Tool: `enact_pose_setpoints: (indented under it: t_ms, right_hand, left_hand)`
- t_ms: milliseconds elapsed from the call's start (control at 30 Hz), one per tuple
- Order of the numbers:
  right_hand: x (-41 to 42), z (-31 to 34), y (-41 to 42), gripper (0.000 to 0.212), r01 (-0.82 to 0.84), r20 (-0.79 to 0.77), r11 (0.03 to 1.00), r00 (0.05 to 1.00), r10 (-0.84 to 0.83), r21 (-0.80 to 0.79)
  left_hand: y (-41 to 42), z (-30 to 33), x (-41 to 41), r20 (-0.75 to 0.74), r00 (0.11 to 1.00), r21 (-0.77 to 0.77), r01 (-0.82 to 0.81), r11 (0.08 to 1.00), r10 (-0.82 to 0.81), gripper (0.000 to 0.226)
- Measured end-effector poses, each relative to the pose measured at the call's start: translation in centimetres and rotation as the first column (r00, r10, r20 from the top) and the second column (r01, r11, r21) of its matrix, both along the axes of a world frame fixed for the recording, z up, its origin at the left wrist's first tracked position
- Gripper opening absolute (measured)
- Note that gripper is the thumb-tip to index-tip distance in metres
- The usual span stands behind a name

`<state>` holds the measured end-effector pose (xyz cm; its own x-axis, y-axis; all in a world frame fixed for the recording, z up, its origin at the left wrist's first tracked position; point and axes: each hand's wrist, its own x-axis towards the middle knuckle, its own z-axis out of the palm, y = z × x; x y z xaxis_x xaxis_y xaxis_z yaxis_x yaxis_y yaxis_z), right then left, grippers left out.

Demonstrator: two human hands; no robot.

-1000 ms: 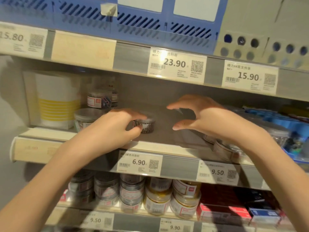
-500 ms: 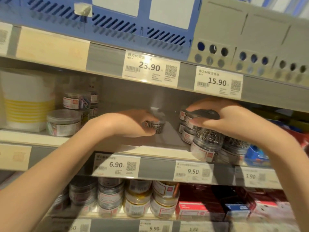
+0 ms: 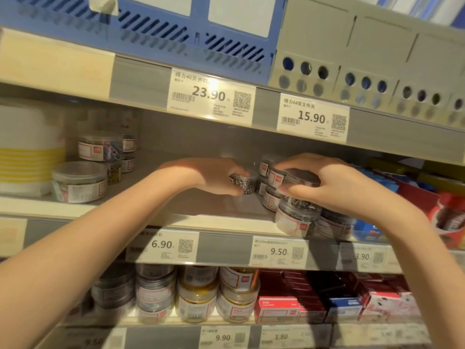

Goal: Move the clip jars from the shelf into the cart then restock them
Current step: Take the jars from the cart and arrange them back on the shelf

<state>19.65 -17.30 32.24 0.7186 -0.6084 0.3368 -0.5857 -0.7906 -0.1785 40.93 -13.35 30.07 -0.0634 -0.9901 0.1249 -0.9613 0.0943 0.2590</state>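
small clip jar [image 3: 245, 184] gripped on the middle shelf [image 3: 221, 217] by curled left hand [image 3: 216, 176], top jar [image 3: 300, 178] of a stack pinched at its lid by right hand [image 3: 334, 185], more jars [image 3: 270, 172] stacked just behind

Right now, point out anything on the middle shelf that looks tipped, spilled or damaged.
Nothing stands out. The left hand holds a small clip jar upright on the middle shelf; the right hand grips the lid of the top jar in a straight stack. No clips are loose.
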Motion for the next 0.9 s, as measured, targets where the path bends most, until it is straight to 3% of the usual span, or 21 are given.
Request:
enact_pose_setpoints:
  t_ms: [567, 900]
  right_hand:
    - [0.1, -0.3, 0.3, 0.046, -0.006, 0.004, 0.999, 1.000, 0.006, -0.054]
    - [0.5, -1.6, 2.6, 0.059, 0.118, 0.027, 0.967, 0.993, -0.115, -0.227]
  left_hand:
    - [0.8, -0.3, 0.4, -0.009, 1.000, -0.016, 0.029, 0.999, -0.029, 0.050]
    - [6.1, -0.8, -2.2, -0.020, 1.000, -0.201, 0.004, 0.980, -0.008, 0.048]
